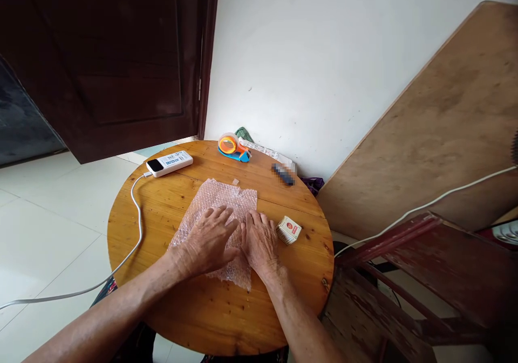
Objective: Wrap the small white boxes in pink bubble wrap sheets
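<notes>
A sheet of clear, pinkish bubble wrap [214, 201] lies flat on the round wooden table [218, 320]. My left hand [208, 239] rests over its middle, palm down with the fingers spread. At the sheet's right edge, my right hand [261, 241] lies palm down, its fingers stretched out and nearly side by side. Neither hand grips anything that I can see. Just right of my right hand sits a small white box with a red mark [288, 230]. What lies under the palms is hidden.
A white power bank [170, 163] with a white cable [140, 212] is at the table's back left. At the back stands a blue and orange tape dispenser [233, 148], with a blurred dark object [283, 173] to its right. A red wooden chair [404, 276] stands at the right.
</notes>
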Demonstrator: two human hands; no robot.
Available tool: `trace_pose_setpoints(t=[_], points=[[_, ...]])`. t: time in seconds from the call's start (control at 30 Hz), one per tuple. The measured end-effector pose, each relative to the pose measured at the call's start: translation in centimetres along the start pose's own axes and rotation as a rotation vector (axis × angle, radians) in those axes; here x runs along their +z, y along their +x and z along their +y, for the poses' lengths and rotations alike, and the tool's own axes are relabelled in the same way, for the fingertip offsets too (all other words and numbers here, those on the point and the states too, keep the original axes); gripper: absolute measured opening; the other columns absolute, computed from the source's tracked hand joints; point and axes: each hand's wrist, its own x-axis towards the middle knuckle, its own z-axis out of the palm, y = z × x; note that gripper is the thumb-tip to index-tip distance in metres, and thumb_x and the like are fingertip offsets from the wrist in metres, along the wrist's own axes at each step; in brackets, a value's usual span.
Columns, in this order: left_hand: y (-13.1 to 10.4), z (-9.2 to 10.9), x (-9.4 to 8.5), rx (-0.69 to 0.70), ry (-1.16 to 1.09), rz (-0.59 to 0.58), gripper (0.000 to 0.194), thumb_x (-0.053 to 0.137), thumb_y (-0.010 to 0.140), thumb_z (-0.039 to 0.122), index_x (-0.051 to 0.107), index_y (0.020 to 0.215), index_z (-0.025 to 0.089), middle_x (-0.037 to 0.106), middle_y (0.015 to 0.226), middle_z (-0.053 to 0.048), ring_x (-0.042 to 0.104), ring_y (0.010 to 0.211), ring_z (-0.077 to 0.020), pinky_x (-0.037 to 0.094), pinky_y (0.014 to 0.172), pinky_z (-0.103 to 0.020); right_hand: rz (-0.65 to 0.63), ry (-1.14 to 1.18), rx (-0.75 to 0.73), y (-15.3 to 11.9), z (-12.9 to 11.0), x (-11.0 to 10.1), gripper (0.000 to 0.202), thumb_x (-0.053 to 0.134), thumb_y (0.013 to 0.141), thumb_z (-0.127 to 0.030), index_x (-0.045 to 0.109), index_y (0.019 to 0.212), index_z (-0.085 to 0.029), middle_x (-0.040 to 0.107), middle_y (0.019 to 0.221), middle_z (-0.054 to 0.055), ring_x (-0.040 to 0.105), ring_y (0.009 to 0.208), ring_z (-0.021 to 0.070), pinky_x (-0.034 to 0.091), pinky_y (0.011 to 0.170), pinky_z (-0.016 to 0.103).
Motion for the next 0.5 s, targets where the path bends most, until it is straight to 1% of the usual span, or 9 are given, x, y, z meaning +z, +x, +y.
trace_pose_setpoints(t=[0.07, 0.13, 0.2, 0.3, 0.37, 0.43, 0.47, 0.5], points=[[0.4, 0.2, 1.5, 0.033, -0.057, -0.041, 0.083, 0.062, 0.082, 0.065, 0.045, 0.146, 0.015, 0.041, 0.154, -0.022, 0.030, 0.145, -0.0438, 0.022, 0.116, -0.068, -0.003, -0.001, 0.008, 0.0, 0.2, 0.2, 0.027, 0.043, 0.097, -0.012, 0.063, 0.114, -0.014, 0.064, 0.123, 0.016, 0.054, 0.108, 0.0290, 0.039, 0.088, 0.042], [0.4, 0.1, 2.7, 0.059, -0.101, -0.041, 0.089, 0.051, 0.083, 0.074, 0.040, 0.150, 0.016, 0.035, 0.158, -0.021, 0.025, 0.148, -0.0427, 0.012, 0.117, -0.070, 0.003, 0.001, 0.021, 0.1, 0.3, 0.4, 0.029, 0.043, 0.094, -0.007, 0.064, 0.114, -0.014, 0.064, 0.124, 0.016, 0.054, 0.108, 0.0286, 0.039, 0.089, 0.041], [0.2, -0.1, 3.6, 0.068, -0.121, -0.035, 0.094, 0.046, 0.081, 0.080, 0.038, 0.152, 0.018, 0.032, 0.160, -0.021, 0.021, 0.150, -0.0431, 0.008, 0.117, -0.070, 0.018, 0.008, 0.014, 0.1, 0.4, 0.4, 0.029, 0.045, 0.093, -0.007, 0.065, 0.113, -0.014, 0.066, 0.124, 0.015, 0.055, 0.108, 0.0283, 0.039, 0.089, 0.041], [0.0, -0.3, 3.9, 0.068, -0.135, -0.031, 0.097, 0.044, 0.079, 0.084, 0.037, 0.153, 0.022, 0.029, 0.161, -0.021, 0.019, 0.150, -0.0453, 0.006, 0.115, -0.073, 0.085, 0.036, -0.028, 0.2, 0.8, -0.2, 0.027, 0.047, 0.093, -0.010, 0.067, 0.110, -0.017, 0.066, 0.127, 0.013, 0.056, 0.110, 0.0283, 0.039, 0.089, 0.041], [0.0, -0.2, 3.8, 0.058, -0.137, -0.025, 0.096, 0.045, 0.078, 0.085, 0.039, 0.152, 0.024, 0.029, 0.161, -0.021, 0.018, 0.150, -0.0465, 0.006, 0.114, -0.075, 0.178, 0.073, -0.021, 0.2, 1.7, -1.1, 0.026, 0.047, 0.094, -0.014, 0.068, 0.109, -0.018, 0.065, 0.131, 0.011, 0.056, 0.112, 0.0285, 0.040, 0.090, 0.042], [0.1, -0.1, 3.7, 0.051, -0.136, -0.013, 0.095, 0.047, 0.077, 0.085, 0.043, 0.150, 0.024, 0.031, 0.160, -0.021, 0.019, 0.149, -0.0469, 0.007, 0.114, -0.075, 0.281, 0.115, 0.040, 0.0, 3.1, -2.1, 0.026, 0.049, 0.095, -0.021, 0.067, 0.112, -0.019, 0.063, 0.133, 0.011, 0.056, 0.115, 0.0298, 0.041, 0.093, 0.044], [0.1, 0.0, 3.7, 0.052, -0.136, -0.005, 0.094, 0.048, 0.077, 0.085, 0.045, 0.149, 0.023, 0.033, 0.159, -0.021, 0.020, 0.149, -0.0469, 0.008, 0.114, -0.075, 0.316, 0.138, 0.084, -0.1, 4.0, -2.6, 0.029, 0.052, 0.094, -0.027, 0.066, 0.117, -0.019, 0.062, 0.135, 0.013, 0.056, 0.116, 0.0310, 0.041, 0.095, 0.045], [0.1, 0.0, 3.7, 0.055, -0.135, 0.002, 0.094, 0.048, 0.077, 0.084, 0.046, 0.148, 0.023, 0.035, 0.157, -0.022, 0.021, 0.148, -0.0467, 0.008, 0.114, -0.075, 0.322, 0.165, 0.133, -0.3, 5.0, -2.8, 0.036, 0.056, 0.091, -0.032, 0.063, 0.123, -0.018, 0.060, 0.137, 0.014, 0.055, 0.118, 0.0330, 0.041, 0.095, 0.047]])
